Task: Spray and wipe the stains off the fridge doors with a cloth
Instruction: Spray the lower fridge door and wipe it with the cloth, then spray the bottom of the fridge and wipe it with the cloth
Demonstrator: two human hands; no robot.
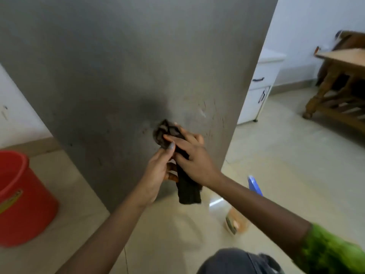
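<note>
Left hand (158, 171) and right hand (190, 157) both grip the dark cloth (167, 133), bunched against the fridge door (138, 66) near its lower right edge; its loose hanging tail may re-smear loosened stains.

Grey fridge (126, 62), dark cloth (187, 186), red bucket (23, 198).
</note>
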